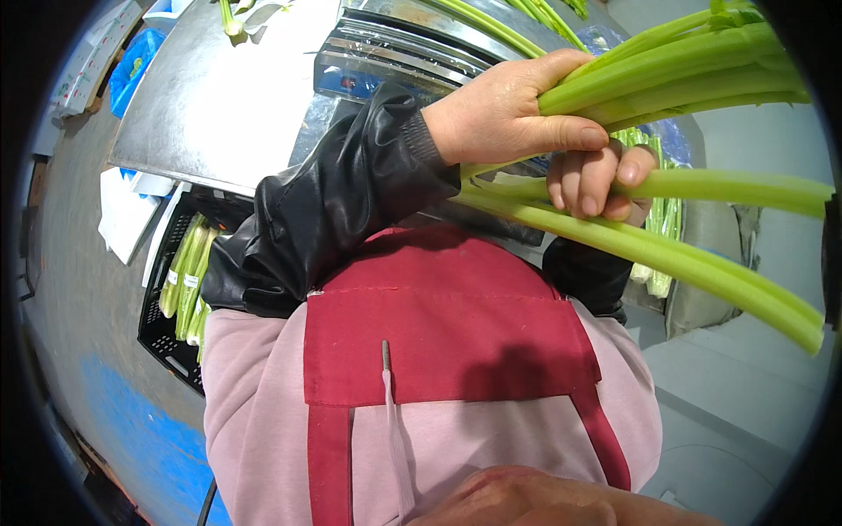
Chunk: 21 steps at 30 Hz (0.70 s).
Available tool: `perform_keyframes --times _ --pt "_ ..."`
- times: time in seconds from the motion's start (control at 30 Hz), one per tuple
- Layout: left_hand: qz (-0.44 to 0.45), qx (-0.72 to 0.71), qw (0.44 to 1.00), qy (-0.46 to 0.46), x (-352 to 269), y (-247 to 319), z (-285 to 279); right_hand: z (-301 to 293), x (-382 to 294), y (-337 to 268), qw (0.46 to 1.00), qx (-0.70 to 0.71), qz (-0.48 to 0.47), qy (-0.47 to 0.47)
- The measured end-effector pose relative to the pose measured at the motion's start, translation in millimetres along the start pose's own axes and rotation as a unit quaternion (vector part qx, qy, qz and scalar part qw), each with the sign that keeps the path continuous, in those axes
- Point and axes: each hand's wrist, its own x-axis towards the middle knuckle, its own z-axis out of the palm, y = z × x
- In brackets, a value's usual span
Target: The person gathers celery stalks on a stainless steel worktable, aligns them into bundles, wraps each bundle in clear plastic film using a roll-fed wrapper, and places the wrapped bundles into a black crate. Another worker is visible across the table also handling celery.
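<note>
My left hand [520,108] is closed around a thick bunch of green celery stalks [671,75], which reaches to the upper right. Just below it, nearer my body, my right hand [602,181] grips more celery stalks [730,187]. A lower pair of stalks [697,266] runs past the underside of that hand towards the right rim; how it is held there is partly hidden. The left ends of these stalks lie behind my left wrist and sleeve.
Ahead are a metal table [217,98], a metal device with a red switch [395,59] and celery pieces [231,25]. A black crate [161,345] with banded celery [191,283] stands at left. Wrapped celery [661,276] lies at right, beside a sack [704,263].
</note>
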Motion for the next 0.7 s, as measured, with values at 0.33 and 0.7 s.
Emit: perform_keyframes --times 0.33,0.7 --pt "0.055 -0.031 0.996 -0.065 -1.0 0.6 4.3 -6.4 11.9 3.8 0.979 0.044 -0.047 -0.192" --pt "-0.161 -0.209 0.958 -0.115 -4.0 8.5 -9.1 4.7 -17.1 23.5 0.987 -0.149 0.06 0.006"
